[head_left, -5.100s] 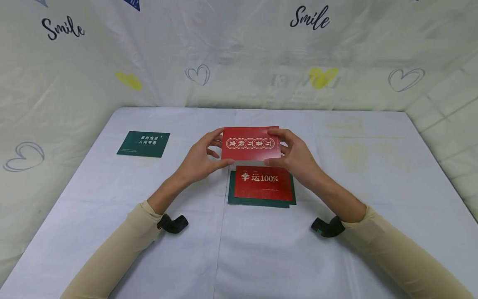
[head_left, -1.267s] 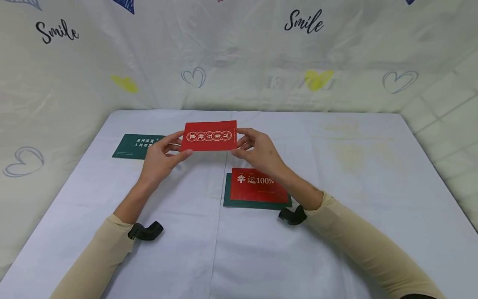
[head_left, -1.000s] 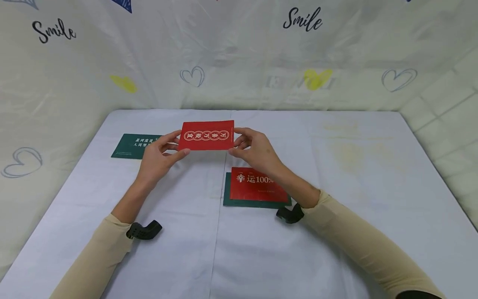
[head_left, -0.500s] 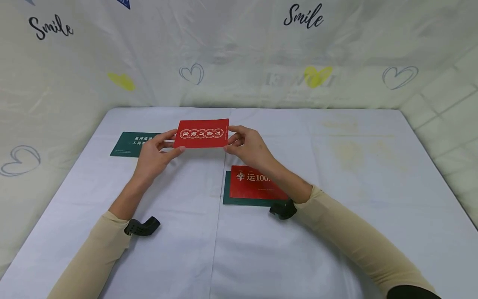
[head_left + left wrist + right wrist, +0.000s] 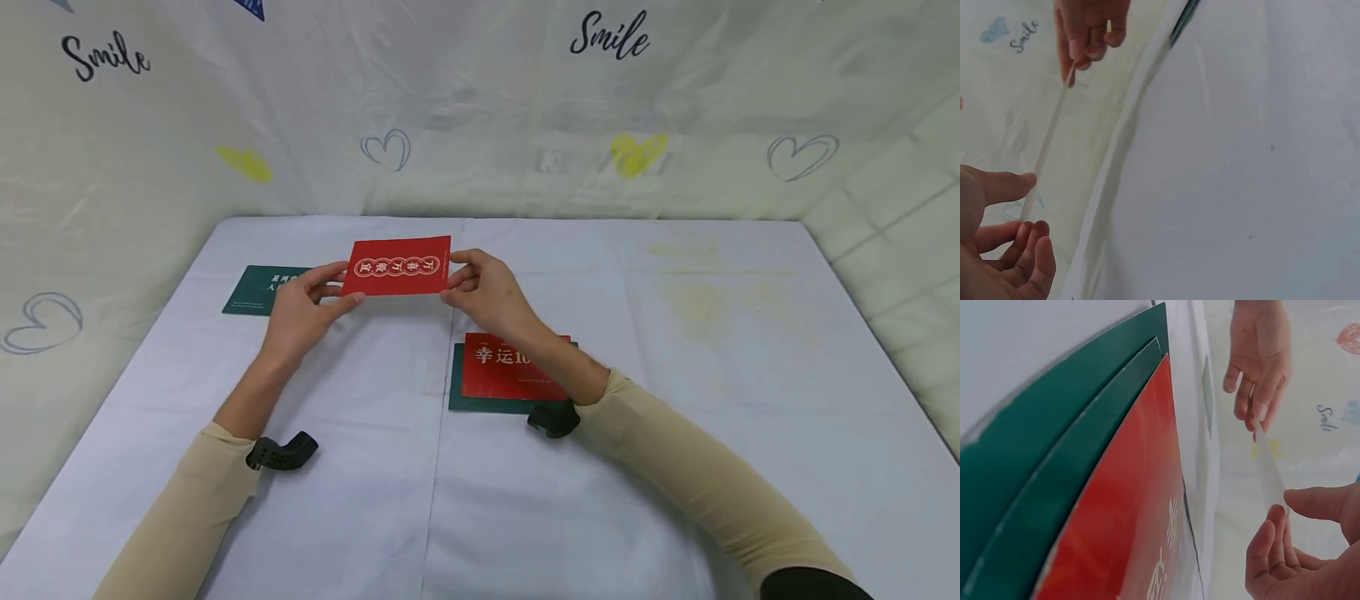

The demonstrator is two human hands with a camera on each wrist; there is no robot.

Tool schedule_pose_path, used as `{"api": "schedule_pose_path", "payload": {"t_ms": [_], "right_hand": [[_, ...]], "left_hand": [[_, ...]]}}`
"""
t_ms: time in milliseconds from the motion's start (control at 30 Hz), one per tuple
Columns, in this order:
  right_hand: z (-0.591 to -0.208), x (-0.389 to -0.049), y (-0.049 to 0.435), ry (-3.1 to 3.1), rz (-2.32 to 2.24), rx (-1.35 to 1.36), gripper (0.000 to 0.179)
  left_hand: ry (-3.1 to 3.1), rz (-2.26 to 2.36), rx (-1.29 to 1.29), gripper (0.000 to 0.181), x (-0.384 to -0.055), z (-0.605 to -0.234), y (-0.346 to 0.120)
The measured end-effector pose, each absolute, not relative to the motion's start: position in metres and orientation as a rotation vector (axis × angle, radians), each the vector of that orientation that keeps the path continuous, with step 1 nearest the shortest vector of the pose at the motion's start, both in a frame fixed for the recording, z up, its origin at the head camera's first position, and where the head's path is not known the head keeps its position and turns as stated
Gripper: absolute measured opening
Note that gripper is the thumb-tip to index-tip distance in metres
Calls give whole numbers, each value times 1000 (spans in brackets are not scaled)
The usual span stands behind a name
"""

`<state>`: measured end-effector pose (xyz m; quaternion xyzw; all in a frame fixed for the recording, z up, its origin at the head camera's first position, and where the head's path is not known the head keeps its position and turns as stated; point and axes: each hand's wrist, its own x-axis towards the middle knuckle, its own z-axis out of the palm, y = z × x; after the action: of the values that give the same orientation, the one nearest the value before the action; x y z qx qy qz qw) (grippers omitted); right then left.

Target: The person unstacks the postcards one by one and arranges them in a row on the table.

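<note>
The left hand [image 5: 300,312] and right hand [image 5: 493,293] pinched opposite ends of a white-lettered, rectangular red paper card [image 5: 396,266] above the white-covered table [image 5: 360,517]. It had shifted left, off the red-and-green card stack [image 5: 491,385] toward a dark-green card [image 5: 251,292]; the transfer seemed unfinished.

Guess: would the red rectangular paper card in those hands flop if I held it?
Probably not much: the card looks straight between the left hand and right hand. It's likely light, too: it looks thin edge-on.
</note>
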<state>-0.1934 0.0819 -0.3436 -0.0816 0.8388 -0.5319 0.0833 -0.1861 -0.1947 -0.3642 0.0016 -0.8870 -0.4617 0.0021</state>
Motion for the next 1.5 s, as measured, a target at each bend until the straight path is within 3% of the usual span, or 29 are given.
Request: {"api": "schedule_pose_path", "payload": {"t_ms": [633,1500], "right_hand": [[-357,-194,63,2473,-1557,-220,59],[-358,-200,44,2312,-1503,-154,70]], "left_hand": [[-2890,-1304,104,68,-187,-365,-206],[-2900,-1150,82,68,-194,-369,-217]]}}
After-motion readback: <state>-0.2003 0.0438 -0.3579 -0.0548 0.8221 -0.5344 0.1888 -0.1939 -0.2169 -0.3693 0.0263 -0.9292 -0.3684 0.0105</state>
